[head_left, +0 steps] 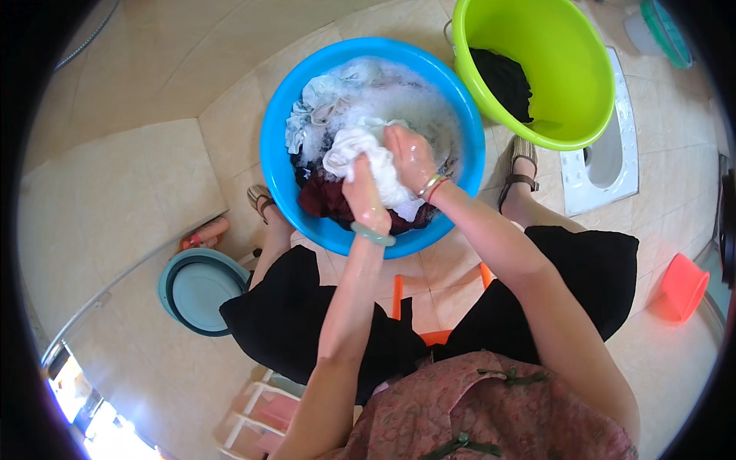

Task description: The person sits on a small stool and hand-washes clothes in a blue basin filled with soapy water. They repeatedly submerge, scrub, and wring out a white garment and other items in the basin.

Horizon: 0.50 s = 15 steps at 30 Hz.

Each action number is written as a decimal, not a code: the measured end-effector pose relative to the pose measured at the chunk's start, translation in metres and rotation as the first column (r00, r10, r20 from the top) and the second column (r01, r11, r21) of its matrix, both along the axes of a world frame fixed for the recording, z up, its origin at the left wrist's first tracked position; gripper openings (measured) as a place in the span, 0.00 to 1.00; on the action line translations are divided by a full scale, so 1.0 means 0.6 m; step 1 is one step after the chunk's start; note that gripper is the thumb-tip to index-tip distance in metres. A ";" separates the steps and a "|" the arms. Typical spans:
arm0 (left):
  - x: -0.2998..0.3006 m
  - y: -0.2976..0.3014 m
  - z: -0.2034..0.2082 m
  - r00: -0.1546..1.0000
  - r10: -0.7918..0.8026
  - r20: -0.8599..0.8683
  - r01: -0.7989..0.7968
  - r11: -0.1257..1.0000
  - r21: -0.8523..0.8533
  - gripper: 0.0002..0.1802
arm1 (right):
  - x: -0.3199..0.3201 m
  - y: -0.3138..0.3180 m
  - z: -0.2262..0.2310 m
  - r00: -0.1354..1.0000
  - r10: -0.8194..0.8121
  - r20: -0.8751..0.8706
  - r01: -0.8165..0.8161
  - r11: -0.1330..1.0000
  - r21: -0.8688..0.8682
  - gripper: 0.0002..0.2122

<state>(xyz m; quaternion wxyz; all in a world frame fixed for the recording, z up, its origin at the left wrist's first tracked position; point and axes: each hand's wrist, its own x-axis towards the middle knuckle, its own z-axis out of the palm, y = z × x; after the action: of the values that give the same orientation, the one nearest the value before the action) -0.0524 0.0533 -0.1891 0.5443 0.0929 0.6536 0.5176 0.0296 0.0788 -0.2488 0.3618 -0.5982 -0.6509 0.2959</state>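
A bunched, wet white garment [376, 167] is gripped between my two hands over the soapy water of a blue basin [279, 136]. My left hand [363, 195] closes on its near left part, the thumb pointing up. On its right side my right hand [411, 157] is curled into a fist around the cloth, its fingertips hidden. Under and beside the garment, dark red cloth [326, 199] lies at the basin's near left side. Pale blue cloth [309, 103] sits in the suds [406, 92] toward the far left.
A lime green bucket [563, 69] holding dark cloth [502, 84] stands at far right, beside a white squat toilet [613, 165]. At left is a grey-blue basin [205, 291]. An orange-red container [684, 287] lies at right, and a white rack [257, 414] stands at lower left.
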 end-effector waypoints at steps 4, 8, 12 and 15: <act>-0.014 -0.002 -0.004 0.999 0.025 0.042 -0.024 1.000 -0.016 0.21 | -0.003 -0.019 0.029 0.995 -0.085 -0.050 0.080 0.993 -0.086 0.11; -0.058 -0.005 -0.029 0.994 -0.067 0.089 0.064 0.997 0.038 0.20 | -0.038 -0.048 0.133 0.984 0.164 0.064 -0.160 0.984 -0.074 0.05; -0.118 -0.015 -0.062 0.948 -0.298 0.115 0.271 0.940 0.208 0.18 | -0.080 -0.080 0.166 0.956 0.277 -0.098 -0.244 0.934 0.259 0.06; -0.151 -0.047 -0.122 0.956 -0.288 0.050 0.272 0.939 0.212 0.17 | -0.063 -0.060 0.103 0.959 0.268 -0.089 -0.256 0.958 0.127 0.07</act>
<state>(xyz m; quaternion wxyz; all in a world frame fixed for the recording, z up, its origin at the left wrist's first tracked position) -0.1430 0.0254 -0.2624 0.6259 0.2190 0.5551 0.5021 -0.0082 0.0426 -0.1872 0.3867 -0.4687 -0.7203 0.3345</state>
